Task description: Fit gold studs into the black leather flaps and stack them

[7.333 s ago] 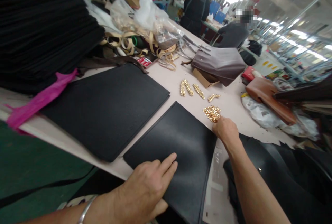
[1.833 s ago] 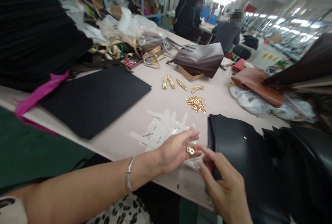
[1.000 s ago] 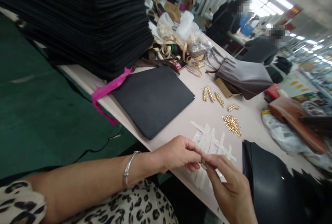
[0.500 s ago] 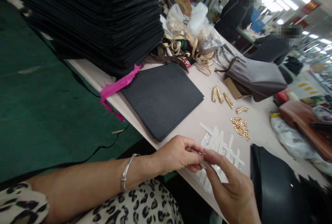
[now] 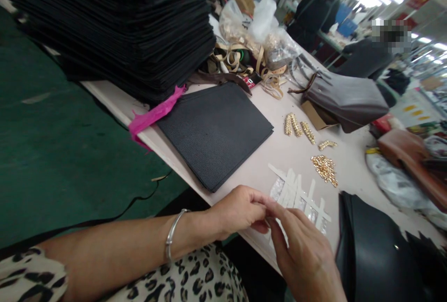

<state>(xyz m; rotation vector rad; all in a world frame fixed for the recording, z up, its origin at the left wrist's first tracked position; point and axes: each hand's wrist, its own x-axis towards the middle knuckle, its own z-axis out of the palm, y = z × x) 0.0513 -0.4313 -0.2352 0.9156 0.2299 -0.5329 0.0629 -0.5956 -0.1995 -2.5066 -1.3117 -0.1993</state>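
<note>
My left hand point(image 5: 239, 212) and my right hand point(image 5: 303, 248) meet at the fingertips above the table's front edge. Both are closed in a pinch; whatever lies between the fingers is too small or hidden to name. Just beyond them, pale tape strips point(image 5: 292, 185) lie crossed over clear plastic, partly covered by my right hand. Past the strips sit a loose pile of small gold metal pieces point(image 5: 324, 170) and several rows of gold pieces point(image 5: 308, 132). Flat black leather-like sheets point(image 5: 216, 134) lie beyond my left hand.
A tall stack of black sheets point(image 5: 139, 31) rises at the back left, with a pink strip point(image 5: 157, 113) at its base. Black leather-like pieces point(image 5: 377, 246) lie to the right. A grey bag point(image 5: 349, 99) and plastic bags point(image 5: 261, 22) stand farther back. Two people are beyond.
My right fingers have moved in closer over the left fingertips, hiding more of the pinch. The view has shifted slightly; the things on the table stay in place.
</note>
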